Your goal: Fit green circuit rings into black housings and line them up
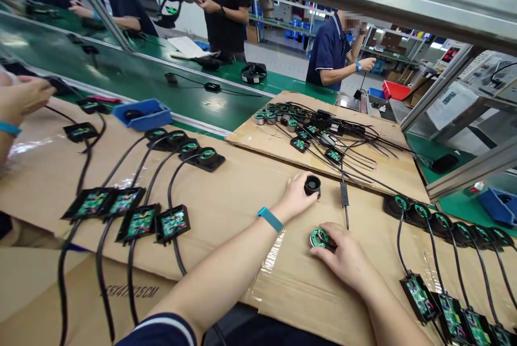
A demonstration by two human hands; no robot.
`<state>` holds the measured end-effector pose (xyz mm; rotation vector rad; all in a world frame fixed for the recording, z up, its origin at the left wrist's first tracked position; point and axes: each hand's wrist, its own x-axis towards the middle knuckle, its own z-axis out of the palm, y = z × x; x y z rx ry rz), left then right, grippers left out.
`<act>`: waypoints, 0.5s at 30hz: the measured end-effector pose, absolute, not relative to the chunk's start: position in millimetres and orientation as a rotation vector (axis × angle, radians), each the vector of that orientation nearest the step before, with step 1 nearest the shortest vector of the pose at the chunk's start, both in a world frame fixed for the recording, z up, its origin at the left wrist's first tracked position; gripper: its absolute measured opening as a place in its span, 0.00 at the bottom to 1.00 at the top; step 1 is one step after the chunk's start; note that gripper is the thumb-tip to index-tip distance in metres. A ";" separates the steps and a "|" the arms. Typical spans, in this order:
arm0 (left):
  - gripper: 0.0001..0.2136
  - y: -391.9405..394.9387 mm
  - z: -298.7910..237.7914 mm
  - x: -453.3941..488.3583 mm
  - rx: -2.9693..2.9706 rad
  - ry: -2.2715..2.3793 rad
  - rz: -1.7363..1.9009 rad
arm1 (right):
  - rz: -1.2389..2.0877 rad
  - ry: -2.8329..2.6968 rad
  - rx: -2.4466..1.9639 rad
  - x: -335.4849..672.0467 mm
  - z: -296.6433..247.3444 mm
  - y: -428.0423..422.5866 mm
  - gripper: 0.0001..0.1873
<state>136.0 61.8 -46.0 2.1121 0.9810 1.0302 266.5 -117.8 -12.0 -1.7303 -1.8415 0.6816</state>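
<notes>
Brown cardboard sheet (pixel 226 200), green belt (pixel 121 74), blue bin (pixel 142 114), blue wristband (pixel 270 219), black round cap (pixel 312 185), green and silver coil (pixel 319 237), black cables (pixel 133 173), red box (pixel 396 90)

At your 7 o'clock, the cardboard sheet (pixel 81 303) on the bench carries 1 line of dark print (pixel 131 291), upside down to you. It ends in "CM" and reads roughly "47X35CM"; the characters before that are too blurred to tell. At 2 o'clock, the red digits on a display (pixel 449 55) and the posted paper sheet (pixel 452 104) are too small to read.
</notes>
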 end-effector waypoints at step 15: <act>0.28 51.2 -45.1 132.0 1.997 0.777 0.958 | 0.622 -1.815 -1.721 261.4 -15.2 -122.6 0.26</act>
